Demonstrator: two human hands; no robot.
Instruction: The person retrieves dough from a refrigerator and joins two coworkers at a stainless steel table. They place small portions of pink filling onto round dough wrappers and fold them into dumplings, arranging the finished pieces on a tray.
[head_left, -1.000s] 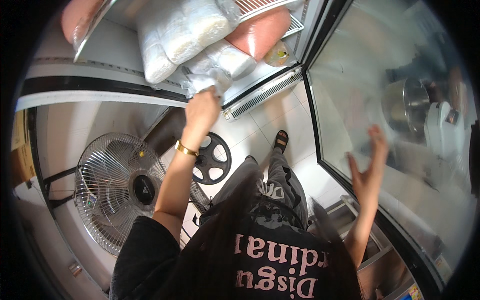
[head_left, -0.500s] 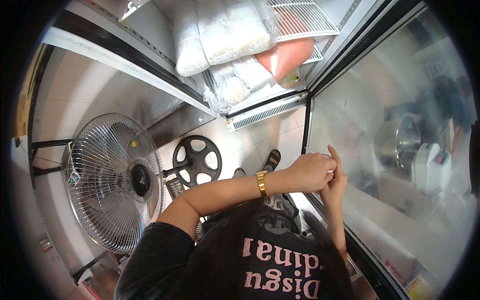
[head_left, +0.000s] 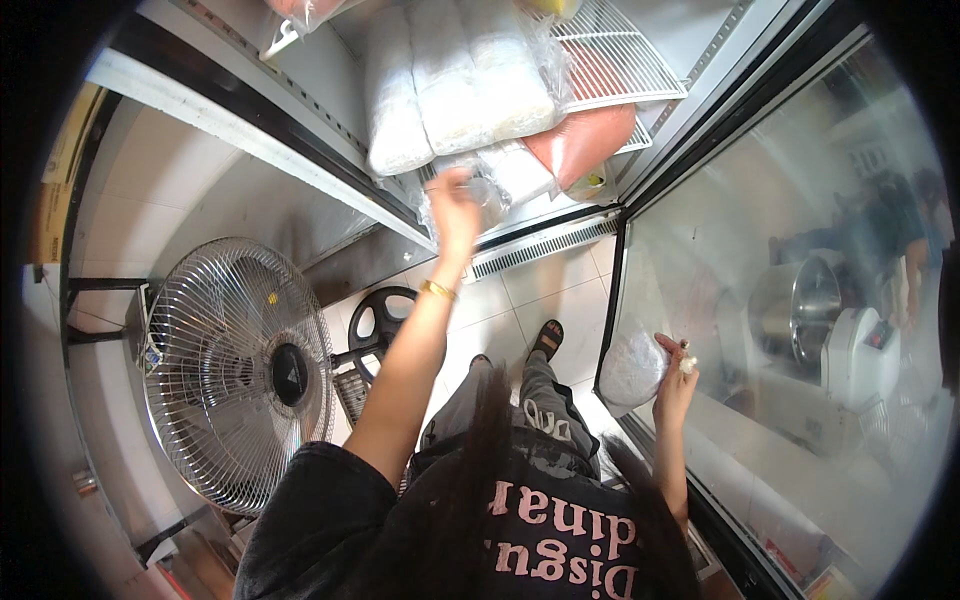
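Observation:
My left hand, below a gold wristwatch, reaches into the open upright fridge. It is beside a crumpled clear plastic bag on the lower level; blur hides its fingers and whether they touch the bag. By the glass door, my right hand has its fingers bent at the edge of a rounded, whitish plastic bag, which it holds. A small white bit shows at those fingers. Above my left hand lie long white plastic-wrapped packs, side by side. A bag with salmon-pink contents sits to their right.
The open glass door stands on my right, reflecting a metal bowl and a white machine. A large wire-caged fan with a black round base stands on my left. A white wire rack is in the fridge.
My hands were together by the door; now they are apart. The left has moved up and left into the fridge. A whitish bag now shows at my right hand.

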